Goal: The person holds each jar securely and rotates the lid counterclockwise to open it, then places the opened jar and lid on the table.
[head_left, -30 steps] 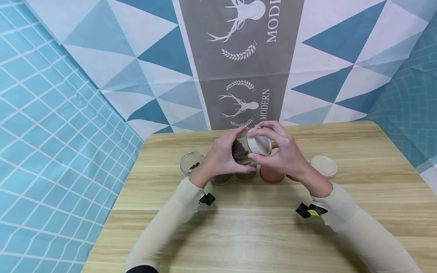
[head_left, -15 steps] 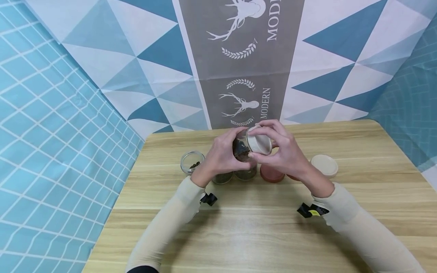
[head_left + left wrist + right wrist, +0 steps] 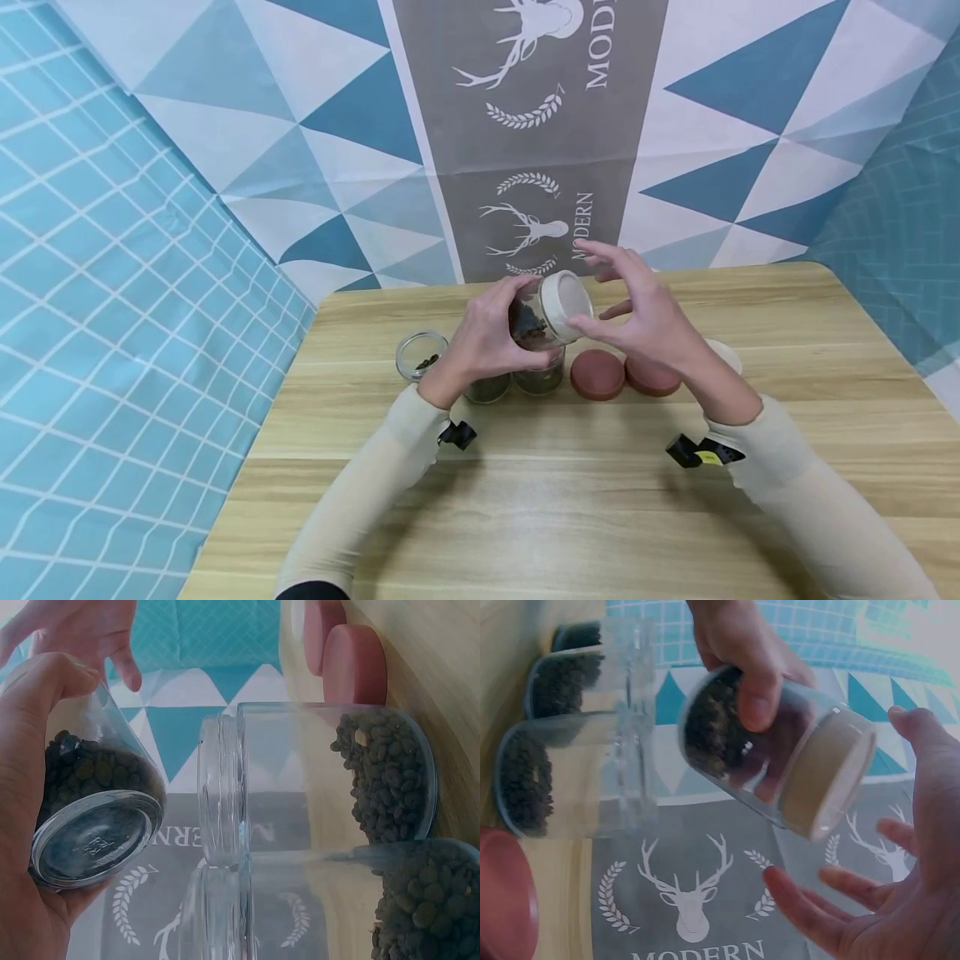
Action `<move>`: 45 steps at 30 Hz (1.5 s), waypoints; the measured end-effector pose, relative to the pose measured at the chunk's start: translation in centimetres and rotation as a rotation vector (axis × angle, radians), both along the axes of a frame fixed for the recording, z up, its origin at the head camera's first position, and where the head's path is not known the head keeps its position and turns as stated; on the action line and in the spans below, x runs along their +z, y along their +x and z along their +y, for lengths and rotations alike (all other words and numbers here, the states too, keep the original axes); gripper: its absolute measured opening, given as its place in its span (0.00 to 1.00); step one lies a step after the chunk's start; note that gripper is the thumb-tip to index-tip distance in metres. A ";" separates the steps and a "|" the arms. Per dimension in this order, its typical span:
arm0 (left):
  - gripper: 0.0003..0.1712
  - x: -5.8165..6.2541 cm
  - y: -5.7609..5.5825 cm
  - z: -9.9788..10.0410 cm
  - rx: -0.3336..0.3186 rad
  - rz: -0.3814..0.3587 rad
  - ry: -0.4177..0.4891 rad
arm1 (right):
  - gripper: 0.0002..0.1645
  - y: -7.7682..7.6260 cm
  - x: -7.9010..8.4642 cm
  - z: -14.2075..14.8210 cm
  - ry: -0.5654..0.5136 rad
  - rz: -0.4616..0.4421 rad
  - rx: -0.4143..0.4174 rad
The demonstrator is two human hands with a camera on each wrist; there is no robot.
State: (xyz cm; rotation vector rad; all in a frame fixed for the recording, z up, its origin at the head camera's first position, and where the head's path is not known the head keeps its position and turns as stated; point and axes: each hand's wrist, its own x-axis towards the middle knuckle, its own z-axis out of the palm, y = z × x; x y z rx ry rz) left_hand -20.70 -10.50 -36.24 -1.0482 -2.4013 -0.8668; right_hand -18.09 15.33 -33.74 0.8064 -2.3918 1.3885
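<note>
My left hand [image 3: 480, 337] grips a glass jar [image 3: 528, 323] around its body, holding it tilted above the table. Dark bean-like pieces [image 3: 94, 769] lie in the jar, and a cream lid [image 3: 567, 302] sits on its mouth. Beside that lid, my right hand [image 3: 651, 321] is spread with its fingers apart and nothing in its grasp. In the right wrist view the right fingers [image 3: 810, 907] stand away from the lid.
Three lidless glass jars with similar dark pieces stand in a row: a left jar [image 3: 422, 357], a middle jar [image 3: 488, 391] and a right jar [image 3: 542, 381]. To their right lie two red lids [image 3: 597, 375] and a cream lid [image 3: 726, 354], partly hidden by the right forearm.
My right hand has let go of the cream lid, its fingers opening and moving off to the right. The left hand still holds the jar in nearly the same place.
</note>
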 end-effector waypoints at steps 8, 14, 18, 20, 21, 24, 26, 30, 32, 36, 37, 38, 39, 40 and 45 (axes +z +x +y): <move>0.58 -0.2 -0.2 0.0 -0.004 0.011 -0.016 | 0.52 0.0 0.3 -0.2 0.011 -0.058 0.016; 0.57 -0.4 -0.2 0.0 -0.012 0.034 -0.028 | 0.44 0.3 0.0 -1.1 0.026 -0.035 0.038; 0.57 -0.4 -0.2 0.0 -0.015 0.032 -0.031 | 0.40 0.5 -0.2 -1.3 0.023 -0.035 0.028; 0.58 -0.4 -0.2 0.0 -0.015 0.028 -0.029 | 0.40 0.4 -0.2 -1.4 0.022 -0.028 0.030; 0.58 -0.4 -0.1 0.0 -0.014 0.026 -0.028 | 0.39 0.4 -0.2 -1.4 0.021 -0.027 0.033; 0.58 -0.4 -0.2 0.0 -0.011 0.027 -0.025 | 0.39 0.4 -0.1 -1.4 0.025 -0.029 0.044; 0.58 -0.4 -0.2 0.0 -0.008 0.031 -0.026 | 0.39 0.4 0.0 -1.3 0.030 -0.036 0.054; 0.58 -0.5 -0.2 0.0 -0.006 0.035 -0.030 | 0.38 0.4 0.1 -1.2 0.037 -0.042 0.078; 0.58 -0.5 -0.2 0.0 -0.007 0.036 -0.033 | 0.38 0.3 0.0 -1.2 0.037 -0.039 0.088; 0.58 -0.5 -0.2 -0.1 -0.013 0.045 -0.034 | 0.38 0.1 -0.4 -1.1 0.031 -0.020 0.104; 0.58 -0.5 -0.2 -0.1 -0.013 0.048 -0.035 | 0.39 0.0 -0.5 -1.1 0.028 -0.012 0.108; 0.58 -0.4 -0.2 -0.1 -0.013 0.052 -0.036 | 0.39 0.0 -0.6 -1.1 0.023 -0.004 0.112; 0.58 -0.4 -0.2 -0.1 -0.014 0.056 -0.037 | 0.39 0.0 -0.6 -1.0 0.021 0.004 0.115; 0.58 -0.4 -0.2 0.0 -0.013 0.059 -0.038 | 0.39 -0.1 -0.7 -1.0 0.019 0.012 0.118; 0.57 -0.4 -0.2 0.0 -0.008 0.064 -0.041 | 0.40 -0.2 -0.8 -0.8 0.024 0.037 0.124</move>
